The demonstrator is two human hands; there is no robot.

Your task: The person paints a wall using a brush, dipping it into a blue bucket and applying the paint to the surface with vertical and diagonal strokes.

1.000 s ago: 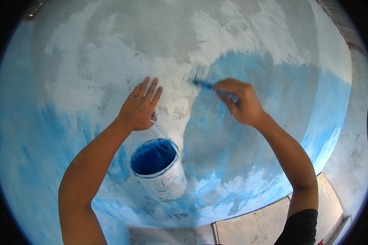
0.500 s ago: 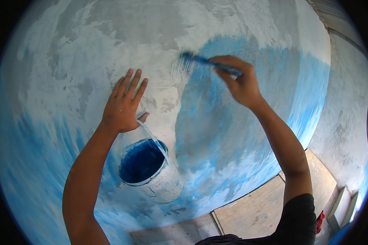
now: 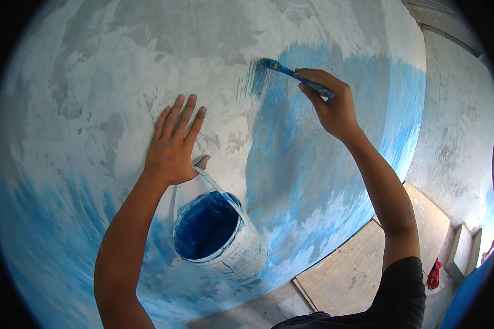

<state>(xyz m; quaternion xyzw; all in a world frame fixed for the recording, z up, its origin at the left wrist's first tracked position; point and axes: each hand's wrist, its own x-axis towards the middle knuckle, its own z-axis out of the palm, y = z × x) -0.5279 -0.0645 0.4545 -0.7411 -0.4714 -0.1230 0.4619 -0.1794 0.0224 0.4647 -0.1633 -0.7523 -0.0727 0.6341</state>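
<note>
My left hand (image 3: 171,156) lies flat against the wall (image 3: 203,49), four fingers stretched upward. The handle of a white, paint-spattered bucket (image 3: 246,256) is hooked at its thumb, so the bucket hangs tilted below the palm. Deep blue paint (image 3: 206,227) coats the bucket's inside; its depth I cannot tell. Higher up and to the right, my right hand (image 3: 337,107) grips a paintbrush (image 3: 292,73) by its blue handle. The dark bristles touch the wall at the upper left edge of a blue-painted patch (image 3: 291,142), beside fresh streaks.
Grey-white plaster spreads over the upper left, with blue brushwork lower down. A plain grey wall (image 3: 455,120) meets this one at the right. Pale boards (image 3: 340,279) lie at the wall's foot, and a red item (image 3: 434,275) lies at the lower right.
The brush has moved slightly up the wall in my right hand, and its blur is gone. My left hand stays pressed to the wall with the bucket hanging; the whole view has shifted a little.
</note>
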